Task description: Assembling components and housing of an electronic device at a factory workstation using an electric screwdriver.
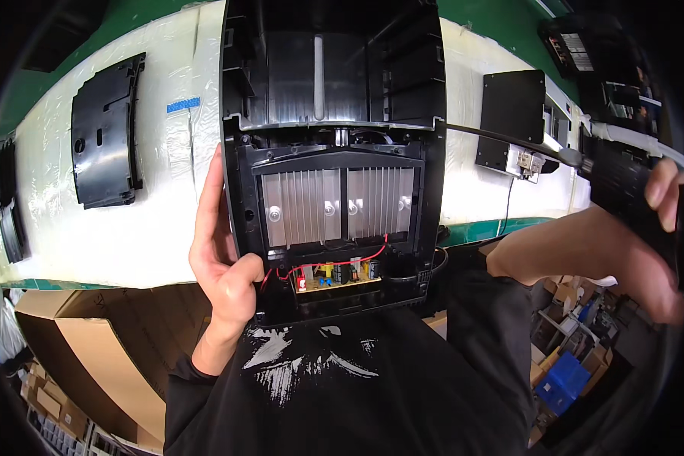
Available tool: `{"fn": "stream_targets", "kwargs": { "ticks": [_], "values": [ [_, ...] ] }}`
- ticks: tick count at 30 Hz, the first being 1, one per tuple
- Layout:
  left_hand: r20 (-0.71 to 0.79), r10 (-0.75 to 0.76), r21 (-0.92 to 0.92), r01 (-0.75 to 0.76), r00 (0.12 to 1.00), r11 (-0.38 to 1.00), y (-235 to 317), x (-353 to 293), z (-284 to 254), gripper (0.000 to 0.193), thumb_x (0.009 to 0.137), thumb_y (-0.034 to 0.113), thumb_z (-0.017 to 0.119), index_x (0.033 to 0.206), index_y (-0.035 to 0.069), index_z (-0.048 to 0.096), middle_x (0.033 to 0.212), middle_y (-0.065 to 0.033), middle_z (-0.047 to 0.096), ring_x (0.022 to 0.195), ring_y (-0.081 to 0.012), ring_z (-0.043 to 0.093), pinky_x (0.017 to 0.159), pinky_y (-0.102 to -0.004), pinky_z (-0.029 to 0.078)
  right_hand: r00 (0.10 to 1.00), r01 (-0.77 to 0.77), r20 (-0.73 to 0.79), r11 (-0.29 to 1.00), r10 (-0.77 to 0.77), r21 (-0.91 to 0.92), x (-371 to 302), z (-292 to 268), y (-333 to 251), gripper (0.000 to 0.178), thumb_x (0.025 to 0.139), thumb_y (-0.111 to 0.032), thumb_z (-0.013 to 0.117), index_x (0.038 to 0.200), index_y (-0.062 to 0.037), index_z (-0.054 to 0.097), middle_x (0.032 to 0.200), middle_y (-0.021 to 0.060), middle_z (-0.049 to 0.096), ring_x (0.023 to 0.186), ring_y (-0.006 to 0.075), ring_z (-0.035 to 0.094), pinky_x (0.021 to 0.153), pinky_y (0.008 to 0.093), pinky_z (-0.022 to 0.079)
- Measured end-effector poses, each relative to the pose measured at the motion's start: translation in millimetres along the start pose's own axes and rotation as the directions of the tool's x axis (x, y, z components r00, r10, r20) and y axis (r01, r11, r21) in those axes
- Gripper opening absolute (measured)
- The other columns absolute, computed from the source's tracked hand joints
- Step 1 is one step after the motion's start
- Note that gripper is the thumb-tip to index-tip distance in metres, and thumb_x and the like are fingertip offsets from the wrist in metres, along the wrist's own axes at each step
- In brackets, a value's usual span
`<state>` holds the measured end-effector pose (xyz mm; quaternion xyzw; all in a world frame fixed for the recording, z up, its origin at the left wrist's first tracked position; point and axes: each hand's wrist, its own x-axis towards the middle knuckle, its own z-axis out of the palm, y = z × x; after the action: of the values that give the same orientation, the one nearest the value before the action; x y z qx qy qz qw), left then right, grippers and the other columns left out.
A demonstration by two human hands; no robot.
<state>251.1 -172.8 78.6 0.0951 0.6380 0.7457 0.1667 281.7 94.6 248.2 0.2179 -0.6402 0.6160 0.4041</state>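
A large black plastic appliance housing [330, 91] lies open-side up on the white-wrapped workbench [167, 220]. Inside it I see silver metal fins [334, 205], red wires and a small circuit board [334, 275] near its lower edge. My left hand [220, 251] grips the housing's lower left edge, thumb hooked over the rim. My right hand [653, 243] is at the far right, wrapped around a black powered screwdriver [623, 182]. Its long thin bit [501, 137] reaches left to the housing's upper right side.
A curved black cover panel [106, 133] lies on the bench to the left, beside a strip of blue tape [183, 104]. A black box with a connector [513, 118] sits to the right. Cardboard boxes [91, 349] stand below the bench at left; blue bins [566, 380] at lower right.
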Motion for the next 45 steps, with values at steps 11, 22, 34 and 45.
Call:
{"fn": "stream_targets", "kwargs": {
  "ticks": [11,22,34,45],
  "values": [
    [-0.041,-0.037,0.021,0.038,0.998,0.999,1.5,0.8,2.2,0.096,0.042,-0.001,0.039,0.138,-0.008,0.032,0.141,-0.0199,0.036,0.134,-0.0261,0.032,0.111,-0.0295,0.017,0.991,-0.022,0.130,0.993,0.037,-0.119,-14.0,4.0,47.9,0.081,0.086,-0.068,0.026,0.088,0.0078,0.053,0.062,0.0153,0.053,0.047,0.0234,0.052,0.039,0.0322,0.045],
    [0.013,-0.038,0.048,0.038,0.999,0.998,2.6,-0.7,-1.0,0.094,0.047,-0.006,0.035,0.140,-0.010,0.022,0.146,-0.0210,0.028,0.135,-0.0264,0.030,0.109,-0.0317,0.023,0.990,-0.076,0.107,0.985,0.094,-0.157,-34.2,-5.9,55.3,0.085,0.076,-0.077,0.032,0.088,0.0045,0.053,0.067,0.0119,0.051,0.055,0.0210,0.051,0.047,0.0319,0.042],
    [-0.014,-0.006,0.128,0.008,1.000,0.992,-1.5,-2.8,-3.9,0.096,0.043,0.000,0.040,0.139,-0.007,0.030,0.143,-0.0199,0.034,0.135,-0.0264,0.031,0.111,-0.0305,0.017,0.982,-0.137,0.096,0.967,0.161,-0.217,-53.3,-33.1,49.7,0.091,0.068,-0.086,0.038,0.088,0.0015,0.052,0.073,0.0083,0.049,0.063,0.0186,0.049,0.055,0.0317,0.039],
    [0.003,-0.094,0.039,0.094,0.996,0.995,1.5,-5.8,-4.1,0.094,0.048,-0.004,0.037,0.140,-0.011,0.021,0.147,-0.0215,0.023,0.137,-0.0289,0.026,0.110,-0.0339,0.021,0.964,-0.172,0.169,0.969,0.203,-0.179,-51.1,-29.4,57.2,0.094,0.067,-0.088,0.036,0.088,0.0015,0.052,0.073,0.0077,0.050,0.062,0.0177,0.050,0.054,0.0306,0.040]
  ]
}}
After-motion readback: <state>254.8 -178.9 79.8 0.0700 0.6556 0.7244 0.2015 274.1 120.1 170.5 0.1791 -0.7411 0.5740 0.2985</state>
